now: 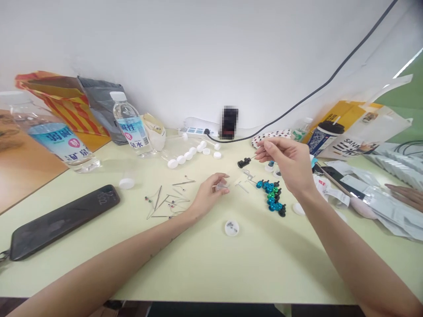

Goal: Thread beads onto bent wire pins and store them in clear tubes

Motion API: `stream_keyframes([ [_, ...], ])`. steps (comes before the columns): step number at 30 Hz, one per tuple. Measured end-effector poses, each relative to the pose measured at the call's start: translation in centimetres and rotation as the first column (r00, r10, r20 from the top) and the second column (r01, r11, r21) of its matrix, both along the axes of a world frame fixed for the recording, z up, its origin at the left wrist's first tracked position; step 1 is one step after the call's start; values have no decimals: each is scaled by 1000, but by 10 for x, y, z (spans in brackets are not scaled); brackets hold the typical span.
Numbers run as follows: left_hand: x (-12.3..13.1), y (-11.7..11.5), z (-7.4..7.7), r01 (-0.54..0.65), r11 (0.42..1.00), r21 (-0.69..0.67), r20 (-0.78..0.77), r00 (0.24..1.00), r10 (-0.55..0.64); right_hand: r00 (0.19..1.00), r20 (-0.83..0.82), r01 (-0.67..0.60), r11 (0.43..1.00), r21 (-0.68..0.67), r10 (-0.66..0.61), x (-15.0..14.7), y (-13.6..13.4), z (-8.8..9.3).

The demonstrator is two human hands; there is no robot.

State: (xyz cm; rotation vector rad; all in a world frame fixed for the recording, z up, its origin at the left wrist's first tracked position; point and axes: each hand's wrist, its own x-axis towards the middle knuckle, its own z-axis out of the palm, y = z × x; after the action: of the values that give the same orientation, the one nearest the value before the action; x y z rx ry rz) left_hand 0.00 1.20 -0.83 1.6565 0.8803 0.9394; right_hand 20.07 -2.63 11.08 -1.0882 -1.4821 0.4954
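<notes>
My left hand [209, 193] rests low over the table, its thumb and fingers closed round a small translucent cup-like piece [222, 186]. Held higher on the right, my right hand [286, 160] pinches a thin metal rod [253, 156]. At the rod's lower end is a small black part [243, 163]; whether it is fixed to the rod I cannot tell. Below that hand lies a cluster of blue, green and black small parts [272, 196]. Between the hands are clear plastic bits [243, 186]. Thin metal rods with coloured ends [168, 202] lie left of my left hand.
Nearer me stands a small white cap [231, 228] holding tiny metal pieces. A phone [66, 222] and water bottles [132, 127] are on the left. White-capped clear tubes [185, 156] lie behind. A paper cup [324, 136], bags and another person's hand [408, 196] are at right.
</notes>
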Motion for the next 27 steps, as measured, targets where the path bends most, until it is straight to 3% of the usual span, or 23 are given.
stream_keyframes([
  [5,-1,2,-2,-40,999,-4,9,999,40,994,8,-107,984,-139,109,8,4,-2],
  [10,-2,2,-2,-69,998,-11,17,998,69,994,-8,-113,987,-117,113,12,6,0],
  [16,-1,-1,5,-47,997,-67,47,998,51,974,-20,-225,960,-169,224,11,7,-1],
  [22,0,-1,7,-58,997,-44,62,996,61,968,-74,-251,935,-251,239,16,14,-5],
  [27,-1,-1,7,-96,995,15,84,992,95,975,-6,-214,931,-297,223,17,16,-8],
])
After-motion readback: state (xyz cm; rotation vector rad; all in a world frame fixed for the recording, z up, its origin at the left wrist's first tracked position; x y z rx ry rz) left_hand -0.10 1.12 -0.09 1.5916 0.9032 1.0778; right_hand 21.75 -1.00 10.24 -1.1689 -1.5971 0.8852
